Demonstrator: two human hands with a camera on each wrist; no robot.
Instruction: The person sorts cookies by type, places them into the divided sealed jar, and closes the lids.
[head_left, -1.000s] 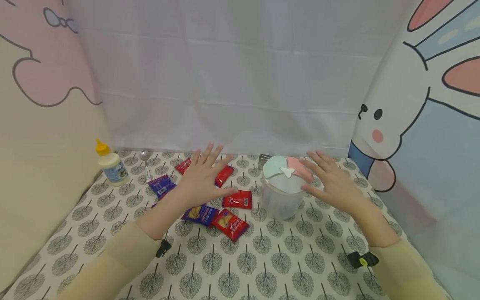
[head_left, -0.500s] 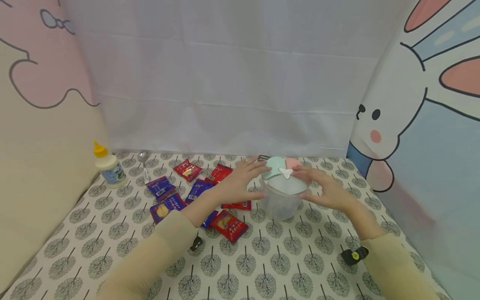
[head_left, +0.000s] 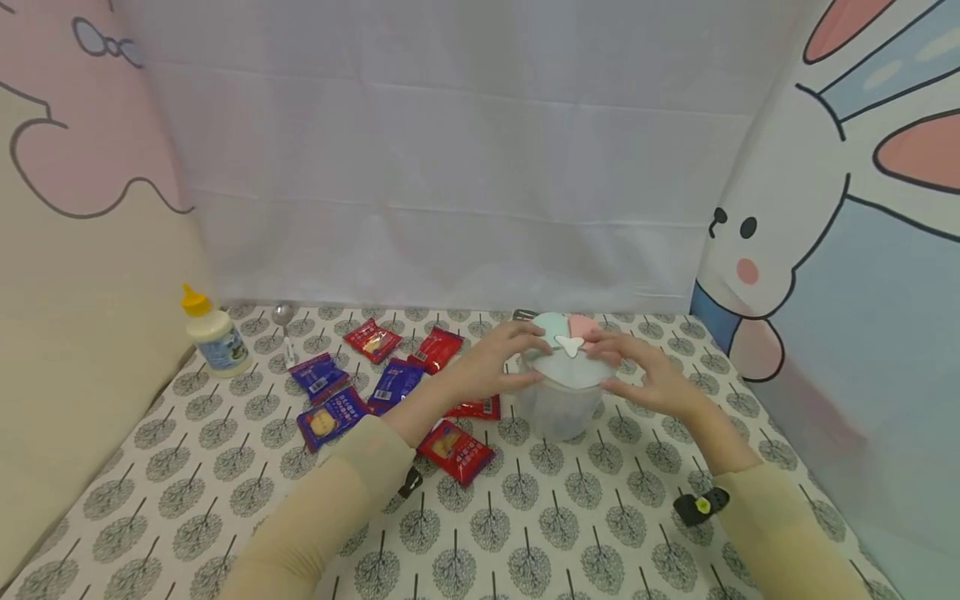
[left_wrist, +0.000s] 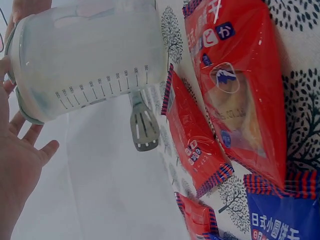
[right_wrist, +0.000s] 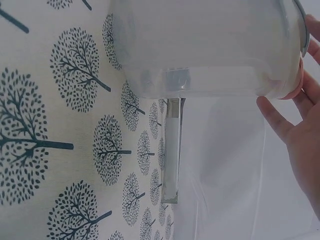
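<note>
A clear round storage canister [head_left: 558,408] stands upright on the patterned cloth, right of centre. Its lid [head_left: 570,369] has mint, pink and white sections with a white knob. My left hand [head_left: 491,362] holds the lid's left side, fingers bent over its top and thumb low at the edge. From the right, my right hand [head_left: 648,375] grips the opposite edge, the thumb [right_wrist: 272,115] against the rim in the right wrist view. Measuring marks show on the canister wall [left_wrist: 95,60] in the left wrist view. My palms hide part of the lid.
Several red [head_left: 457,452] and blue [head_left: 333,414] biscuit packets lie left of the canister, some partly behind my left arm. A slotted turner [left_wrist: 144,125] lies behind it. A spoon [head_left: 284,321] and a yellow-capped bottle [head_left: 217,337] are at the far left. A white curtain [head_left: 450,167] hangs behind.
Both hands were spread in the air on either side of the canister. They have come inward, the left one moving right, and now hold its lid. The canister appears unmoved.
</note>
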